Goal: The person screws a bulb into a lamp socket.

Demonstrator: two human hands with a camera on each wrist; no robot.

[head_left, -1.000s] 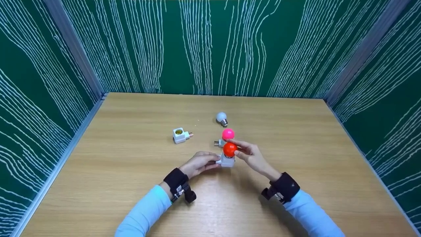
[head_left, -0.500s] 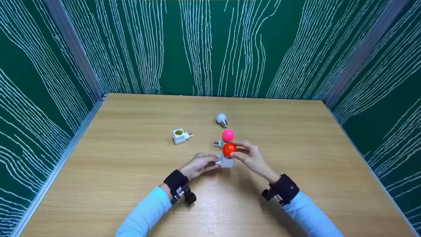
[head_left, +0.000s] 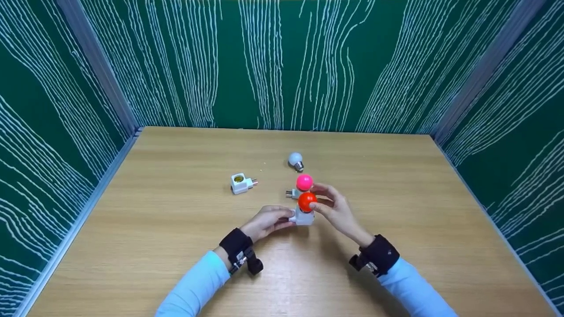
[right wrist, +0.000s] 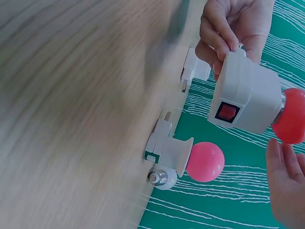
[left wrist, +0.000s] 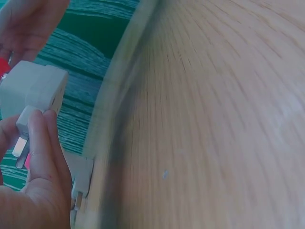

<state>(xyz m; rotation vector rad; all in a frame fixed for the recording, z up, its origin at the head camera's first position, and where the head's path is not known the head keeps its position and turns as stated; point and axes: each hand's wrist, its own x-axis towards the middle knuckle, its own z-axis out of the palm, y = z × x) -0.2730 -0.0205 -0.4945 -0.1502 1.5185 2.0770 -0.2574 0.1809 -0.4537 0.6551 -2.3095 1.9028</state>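
My left hand (head_left: 269, 220) pinches the plug end of a white plug-in lamp socket (head_left: 304, 218), its two prongs (left wrist: 20, 151) poking out between the fingers in the left wrist view. A red light bulb (head_left: 306, 201) sits upright in that socket, with a strip of its metal base showing. Thumb and fingers of my right hand (head_left: 339, 213) are around the bulb, the thumb on its near right side. The right wrist view shows a red rocker switch (right wrist: 227, 111) on the socket, which is held off the table.
Just behind stands another white socket (right wrist: 174, 151) with a pink bulb (head_left: 304, 181) in it. Farther back lies a loose white bulb (head_left: 295, 159). A bulbless white socket (head_left: 240, 184) lies to the left on the wooden table (head_left: 176, 246). Green walls (head_left: 396, 66) enclose the table.
My right thumb has shifted left across the red bulb and the index finger has moved slightly right, away from its far side. The left hand keeps its hold on the socket.
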